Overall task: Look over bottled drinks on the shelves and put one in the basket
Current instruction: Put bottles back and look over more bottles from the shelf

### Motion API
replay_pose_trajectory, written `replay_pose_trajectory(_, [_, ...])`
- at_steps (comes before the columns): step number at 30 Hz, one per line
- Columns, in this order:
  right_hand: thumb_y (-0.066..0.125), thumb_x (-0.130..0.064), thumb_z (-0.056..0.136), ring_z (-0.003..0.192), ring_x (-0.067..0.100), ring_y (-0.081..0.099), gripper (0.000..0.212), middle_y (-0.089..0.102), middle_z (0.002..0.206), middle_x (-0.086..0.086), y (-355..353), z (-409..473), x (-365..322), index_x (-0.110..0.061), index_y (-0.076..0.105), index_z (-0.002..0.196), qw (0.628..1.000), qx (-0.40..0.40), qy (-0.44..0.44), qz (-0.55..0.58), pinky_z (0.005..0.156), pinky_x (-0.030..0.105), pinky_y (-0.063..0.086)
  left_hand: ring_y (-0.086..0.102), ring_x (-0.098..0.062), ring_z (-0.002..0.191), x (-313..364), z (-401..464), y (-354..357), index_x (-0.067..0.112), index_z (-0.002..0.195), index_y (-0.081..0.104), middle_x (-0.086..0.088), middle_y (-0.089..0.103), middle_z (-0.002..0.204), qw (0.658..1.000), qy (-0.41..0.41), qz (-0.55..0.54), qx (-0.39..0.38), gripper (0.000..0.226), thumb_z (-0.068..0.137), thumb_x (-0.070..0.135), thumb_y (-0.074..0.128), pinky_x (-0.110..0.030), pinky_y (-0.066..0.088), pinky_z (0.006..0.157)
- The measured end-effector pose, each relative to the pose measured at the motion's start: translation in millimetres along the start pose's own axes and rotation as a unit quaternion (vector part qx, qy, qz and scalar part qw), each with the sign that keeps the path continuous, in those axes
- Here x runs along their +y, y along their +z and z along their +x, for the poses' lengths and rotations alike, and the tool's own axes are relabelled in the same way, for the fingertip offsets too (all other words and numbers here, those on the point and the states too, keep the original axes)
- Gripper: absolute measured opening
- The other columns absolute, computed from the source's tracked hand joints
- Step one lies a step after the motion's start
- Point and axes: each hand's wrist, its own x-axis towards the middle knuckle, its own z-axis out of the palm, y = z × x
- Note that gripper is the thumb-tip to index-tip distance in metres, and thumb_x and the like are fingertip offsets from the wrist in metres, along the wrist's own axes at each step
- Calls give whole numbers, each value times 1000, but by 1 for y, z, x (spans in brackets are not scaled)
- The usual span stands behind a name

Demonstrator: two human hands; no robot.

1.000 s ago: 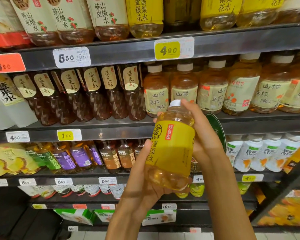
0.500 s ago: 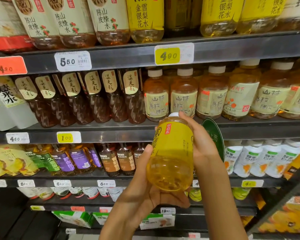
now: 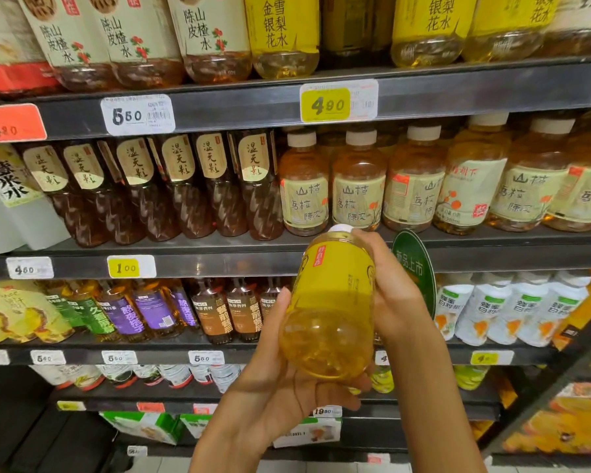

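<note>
A yellow-labelled bottle (image 3: 335,302) of pale yellow drink with a white cap is held in front of the shelves, tilted so its clear base faces me. My left hand (image 3: 280,387) cups the base from below, thumb up along the bottle's left side. My right hand (image 3: 393,285) wraps round the upper right side near the cap. No basket is in view.
Dark metal shelves (image 3: 219,250) carry rows of bottled drinks: brown tea bottles (image 3: 171,189) at middle left, amber white-capped bottles (image 3: 413,179) at middle right, white bottles (image 3: 512,308) lower right. Price tags line the edges. A green round sign (image 3: 415,268) hangs behind my right hand.
The bottle has been turned and tipped further, so its base now faces me and the label's text side has rotated away. Both hands stayed on it.
</note>
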Motion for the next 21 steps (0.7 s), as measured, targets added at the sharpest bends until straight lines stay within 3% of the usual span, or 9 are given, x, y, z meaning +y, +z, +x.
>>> replay_pose_trajectory(3, [58, -35, 91, 57, 15, 69, 21, 73, 68, 6, 2, -5, -5, -15, 65, 97, 998, 9, -62, -18, 51, 25, 56, 71, -38, 69, 3, -4, -3, 0, 109, 71, -30, 69, 92, 999, 7, 2, -45, 87, 50, 62, 82, -39, 58, 55])
replay_pose_trajectory(7, [51, -28, 97, 76, 15, 73, 24, 76, 85, 5, 10, -14, -12, -12, 62, 112, 976, -56, -204, -56, 64, 26, 59, 71, -39, 87, 5, -7, -6, 11, 112, 71, -27, 68, 111, 998, 47, 30, -4, 68, 75, 66, 56, -40, 59, 65])
replay_pose_trajectory(9, [52, -26, 97, 84, 15, 72, 19, 76, 91, 4, 14, -18, -13, -20, 62, 112, 950, -93, -275, -117, 71, 27, 58, 70, -37, 92, 3, -5, -4, 12, 113, 71, -24, 67, 116, 997, 68, 23, 25, 63, 81, 61, 46, -40, 59, 69])
replay_pose_trajectory(13, [56, -28, 87, 98, 16, 70, 28, 75, 102, 1, 17, -24, -11, -28, 59, 115, 906, -145, -341, -207, 81, 27, 55, 70, -27, 95, -3, 3, 3, 17, 117, 69, -15, 68, 118, 992, 107, 3, 61, 61, 89, 61, 39, -39, 57, 75])
replay_pose_trajectory(16, [64, -31, 83, 105, 11, 65, 38, 71, 112, -1, 16, -29, -9, -30, 55, 120, 873, -166, -359, -285, 83, 21, 51, 69, -23, 93, -1, 11, 8, 15, 112, 72, -12, 70, 111, 987, 137, -24, 83, 49, 98, 46, 37, -37, 56, 80])
replay_pose_trajectory(18, [67, -29, 81, 106, 9, 63, 36, 68, 116, 0, 15, -32, -8, -32, 56, 115, 860, -165, -361, -319, 84, 19, 50, 62, -28, 98, 2, 16, 9, 6, 119, 64, -18, 64, 111, 982, 154, -45, 96, 40, 101, 30, 38, -38, 49, 86])
replay_pose_trajectory(20, [68, -26, 80, 106, 10, 63, 35, 67, 115, 2, 14, -35, -8, -31, 57, 112, 860, -178, -364, -310, 85, 20, 50, 59, -30, 100, 1, 19, 2, -5, 123, 54, -21, 62, 106, 968, 208, 3, 139, 30, 101, 11, 41, -38, 48, 91])
replay_pose_trajectory(21, [71, -25, 79, 106, 10, 63, 36, 67, 115, 2, 13, -37, -7, -30, 57, 113, 858, -192, -371, -301, 85, 21, 50, 63, -28, 97, 0, 19, -3, -4, 119, 54, -19, 65, 101, 946, 252, 77, 190, 23, 98, -1, 44, -36, 53, 89])
